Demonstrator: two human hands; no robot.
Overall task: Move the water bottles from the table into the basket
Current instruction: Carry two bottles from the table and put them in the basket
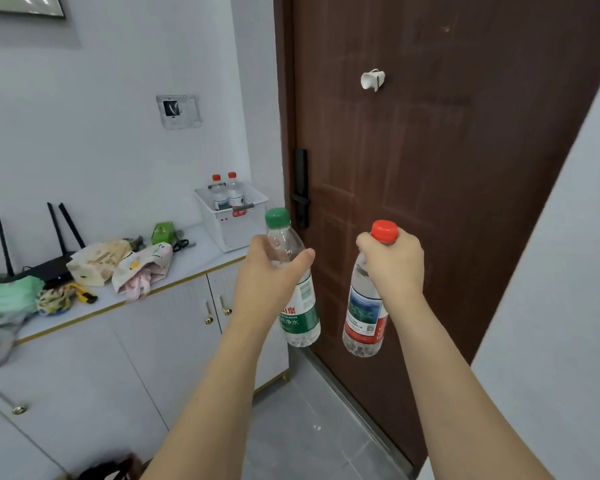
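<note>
My left hand [269,271] grips the neck of a clear water bottle with a green cap and green label [300,313], held upright in the air. A second bottle, with a red cap and red label [362,323], hangs upright from my right hand [394,265], which holds it just under the cap. Both bottles are in front of the door, right of the cabinet. A white basket [238,230] stands on the cabinet top at its right end, beyond my left hand. Two red-capped bottles [226,194] stand upright inside it.
A white cabinet top [187,261] carries cloth bags [125,265], a green box, a black router [45,265] and other clutter left of the basket. A brown door [447,168] with a black handle fills the right. Grey tiled floor lies below.
</note>
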